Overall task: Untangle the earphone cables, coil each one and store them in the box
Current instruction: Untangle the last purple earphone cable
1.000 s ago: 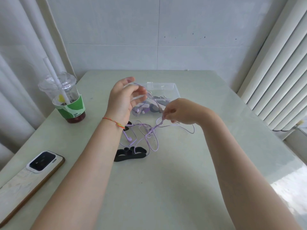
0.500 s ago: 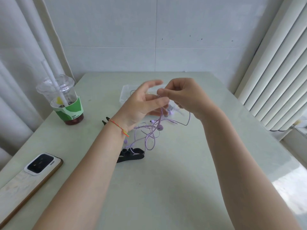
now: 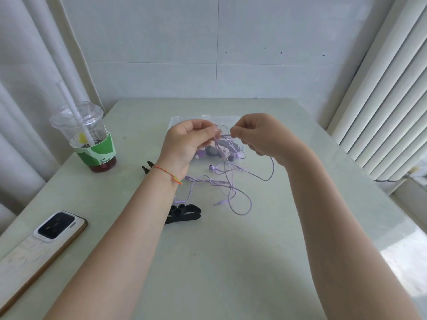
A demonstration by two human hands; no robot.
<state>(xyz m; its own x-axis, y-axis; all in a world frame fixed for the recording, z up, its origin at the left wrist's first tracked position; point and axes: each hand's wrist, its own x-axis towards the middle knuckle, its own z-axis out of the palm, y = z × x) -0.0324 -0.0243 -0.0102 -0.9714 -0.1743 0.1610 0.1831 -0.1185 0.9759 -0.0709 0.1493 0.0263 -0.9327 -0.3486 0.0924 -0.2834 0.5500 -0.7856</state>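
Note:
A tangled purple earphone cable (image 3: 231,188) hangs from both my hands and trails in loops onto the table, with an earbud (image 3: 211,167) showing near its middle. My left hand (image 3: 189,142) pinches the cable's upper strands above the clear plastic box (image 3: 175,120). Close beside it, my right hand (image 3: 258,135) pinches another strand. The two hands nearly touch. Inside the box lie grey and purple coiled earphones (image 3: 219,151), partly hidden by my hands.
A black cable tie (image 3: 184,214) lies on the table under my left forearm, and another black piece (image 3: 146,168) lies by my left wrist. An iced drink cup with a straw (image 3: 89,137) stands at the left. A phone (image 3: 44,245) rests at the near left edge.
Both hands have risen over the box and come together, with my left fingers now closed on the strands. The cable has been lifted, so its loops hang longer over the table.

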